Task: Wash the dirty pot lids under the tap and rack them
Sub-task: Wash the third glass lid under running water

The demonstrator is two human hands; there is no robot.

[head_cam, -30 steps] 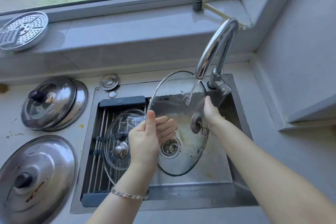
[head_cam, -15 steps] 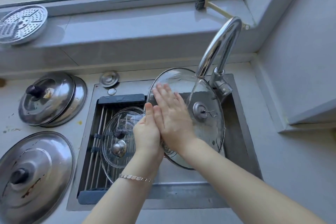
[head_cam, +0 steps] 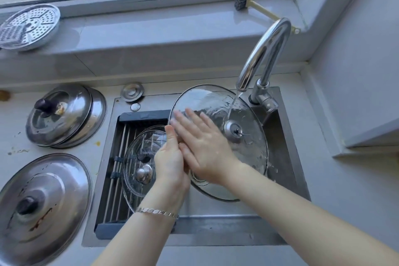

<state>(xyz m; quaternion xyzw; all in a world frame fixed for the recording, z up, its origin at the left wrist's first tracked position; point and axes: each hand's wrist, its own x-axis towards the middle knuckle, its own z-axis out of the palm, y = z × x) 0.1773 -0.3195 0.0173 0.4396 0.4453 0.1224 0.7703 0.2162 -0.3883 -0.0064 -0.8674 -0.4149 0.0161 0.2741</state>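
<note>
Now a flat palm on the glass lid

Right, the left hand [head_cam: 170, 164] grips the left rim of the big glass lid [head_cam: 246, 142], thumb up along the edge. The right hand [head_cam: 205, 147] lies open on the lid's face, fingers straight and spread, blurred at the tips. The lid sits tilted over the sink [head_cam: 282, 136], knob facing us, and water from the tap [head_cam: 265, 54] lands just above that knob. A second ago the right hand was at the lid's far edge by the knob; half a second ago it was already flat here, fingers closer together. A smaller glass lid [head_cam: 138, 153] lies on the rack [head_cam: 118, 147].
</note>
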